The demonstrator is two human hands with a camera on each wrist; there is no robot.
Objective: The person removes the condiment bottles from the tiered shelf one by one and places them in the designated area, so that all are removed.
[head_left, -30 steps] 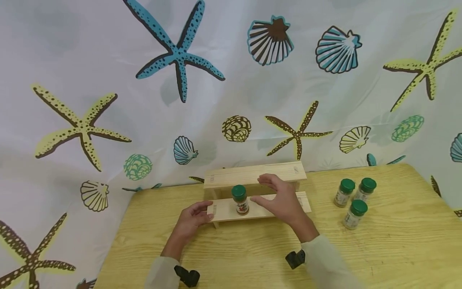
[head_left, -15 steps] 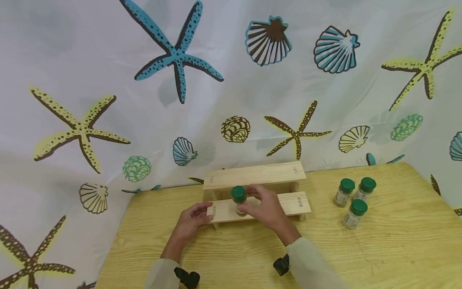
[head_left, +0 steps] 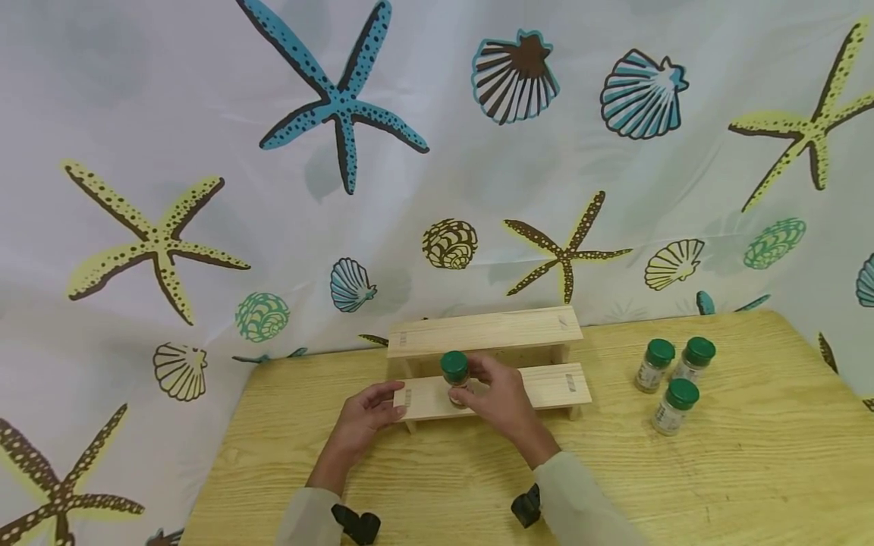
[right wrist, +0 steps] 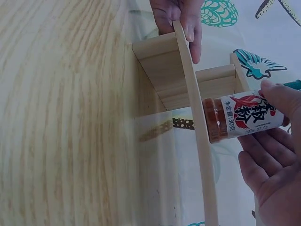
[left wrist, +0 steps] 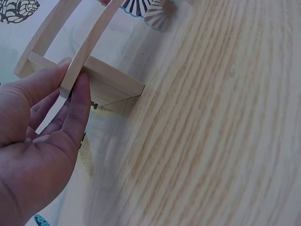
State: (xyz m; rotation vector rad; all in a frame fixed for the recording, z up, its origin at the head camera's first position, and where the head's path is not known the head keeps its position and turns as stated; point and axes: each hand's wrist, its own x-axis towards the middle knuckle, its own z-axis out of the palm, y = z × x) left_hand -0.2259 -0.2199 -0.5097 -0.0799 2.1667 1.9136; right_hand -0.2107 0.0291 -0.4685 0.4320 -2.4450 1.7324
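A two-tier wooden rack (head_left: pixel 551 387) stands at the back of the table. On its lower board, left of the middle, is a spice jar (head_left: pixel 454 365) with a green lid. In the right wrist view the jar (right wrist: pixel 247 113) shows red-brown powder and a printed label, its base right at the board. My right hand (head_left: pixel 504 400) holds this jar from the right, thumb in front and fingers behind. My left hand (head_left: pixel 363 417) pinches the left end of the lower board; in the left wrist view the thumb (left wrist: pixel 49 80) lies on one face and fingers on the other.
Three more green-lidded jars (head_left: pixel 671 406) stand grouped on the right of the wooden table (head_left: pixel 744 455). Behind the rack hangs a pale cloth (head_left: pixel 410 250) printed with starfish and shells.
My right hand has moved left from beside the jar and closed its thumb and fingers around it. The jar stays in place, and my left hand keeps its hold on the board.
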